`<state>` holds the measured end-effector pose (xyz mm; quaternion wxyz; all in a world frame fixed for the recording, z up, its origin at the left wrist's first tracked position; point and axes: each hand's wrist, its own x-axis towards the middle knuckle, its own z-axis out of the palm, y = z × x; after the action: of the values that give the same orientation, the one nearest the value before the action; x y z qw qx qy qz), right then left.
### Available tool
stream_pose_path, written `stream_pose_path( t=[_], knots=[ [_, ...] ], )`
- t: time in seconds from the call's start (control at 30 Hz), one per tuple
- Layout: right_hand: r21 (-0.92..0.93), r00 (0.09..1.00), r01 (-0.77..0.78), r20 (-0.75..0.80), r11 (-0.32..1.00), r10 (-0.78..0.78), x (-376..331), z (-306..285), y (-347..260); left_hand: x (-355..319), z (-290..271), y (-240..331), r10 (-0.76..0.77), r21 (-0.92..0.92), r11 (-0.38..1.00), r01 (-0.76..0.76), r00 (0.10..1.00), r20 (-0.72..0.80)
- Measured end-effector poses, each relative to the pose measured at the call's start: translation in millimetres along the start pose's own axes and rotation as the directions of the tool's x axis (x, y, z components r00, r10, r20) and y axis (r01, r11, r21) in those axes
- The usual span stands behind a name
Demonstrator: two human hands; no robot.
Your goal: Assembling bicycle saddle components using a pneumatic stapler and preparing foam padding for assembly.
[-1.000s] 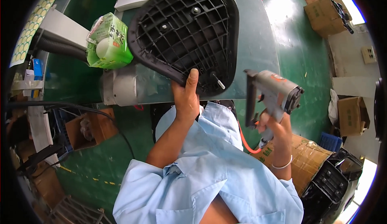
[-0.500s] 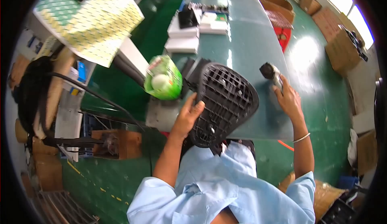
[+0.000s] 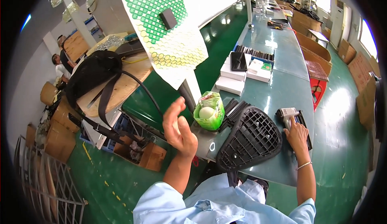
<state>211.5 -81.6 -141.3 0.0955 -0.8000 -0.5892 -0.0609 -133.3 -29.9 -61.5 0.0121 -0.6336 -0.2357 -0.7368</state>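
A black plastic lattice panel (image 3: pixel 252 137), rounded and tapering toward me, lies on the near end of the grey-green table. To its left my left hand (image 3: pixel 179 129) is raised in the air, its fingers apart and holding nothing. My right hand (image 3: pixel 297 134) is on the handle of a silver and black air staple gun (image 3: pixel 288 112) right of the panel. The gun appears to rest on the table; my palm hides part of its grip. Left of the panel stands a bright green bag (image 3: pixel 213 119) with a round white object (image 3: pixel 206 112) in its opening. Black strips (image 3: pixel 236 110) lie beside it.
White boxes (image 3: pixel 230 83) with a black phone-like slab (image 3: pixel 238 61) stand farther up the table (image 3: pixel 282 72). A sheet with green and yellow dots (image 3: pixel 161 34) hangs at left, near a black bag (image 3: pixel 94 72). A red stool (image 3: pixel 318 89) is right of the table. People (image 3: pixel 62 68) are far left.
My left hand has let go of the lattice panel and lifted away to the left. The panel now lies flatter on the table; the staple gun has turned and come down beside it. My view has swung.
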Motion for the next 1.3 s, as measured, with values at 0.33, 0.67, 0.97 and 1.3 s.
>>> stream_pose_path(
  t=[0.33,0.67,0.97,1.3],
  knots=[
    [0.171,0.894,0.314,-0.385,0.934,-0.23,25.1,-77.3,-38.8,115.2,6.0,29.7,-0.035,-0.133,0.991,0.028,0.998,-0.054],
    [0.265,0.477,0.825,-0.801,0.499,-0.363,53.0,-189.9,-187.6,181.3,-2.9,13.0,-0.277,-0.183,0.937,0.298,0.952,0.13],
    [0.001,0.12,0.939,-0.938,0.343,-0.326,81.8,-237.6,-272.1,189.9,-3.7,4.8,-0.329,-0.113,0.935,0.336,0.941,0.076],
    [0.037,0.187,0.912,-0.923,0.408,-0.336,92.8,-234.7,-288.6,185.4,-6.5,3.2,-0.379,-0.102,0.914,0.392,0.917,0.125]
  ],
)
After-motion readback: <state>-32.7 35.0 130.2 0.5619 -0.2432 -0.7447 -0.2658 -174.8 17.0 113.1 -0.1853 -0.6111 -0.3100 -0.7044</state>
